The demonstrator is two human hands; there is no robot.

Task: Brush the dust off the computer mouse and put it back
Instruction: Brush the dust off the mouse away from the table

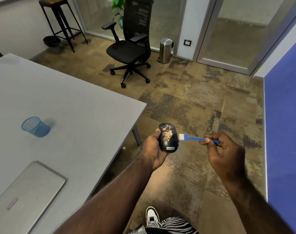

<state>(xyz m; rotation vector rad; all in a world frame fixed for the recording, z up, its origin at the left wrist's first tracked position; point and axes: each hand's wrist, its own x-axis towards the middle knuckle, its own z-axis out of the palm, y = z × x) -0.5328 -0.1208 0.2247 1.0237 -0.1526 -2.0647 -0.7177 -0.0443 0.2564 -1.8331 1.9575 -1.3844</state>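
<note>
A black computer mouse point(168, 137) with orange-tan dust spread over its top sits in my left hand point(155, 149), which grips it from the left and underneath, off the table's right edge and above the floor. My right hand point(225, 152) pinches the handle of a small blue brush point(194, 138). The brush's white bristles touch the right side of the mouse.
A grey table point(67, 98) fills the left, carrying a blue mesh cup point(36, 127) and a closed silver laptop point(25, 188). A black office chair point(130, 46), a steel bin point(165, 50) and a tall stool point(62, 22) stand on the carpet beyond. A blue wall point(285, 132) runs along the right.
</note>
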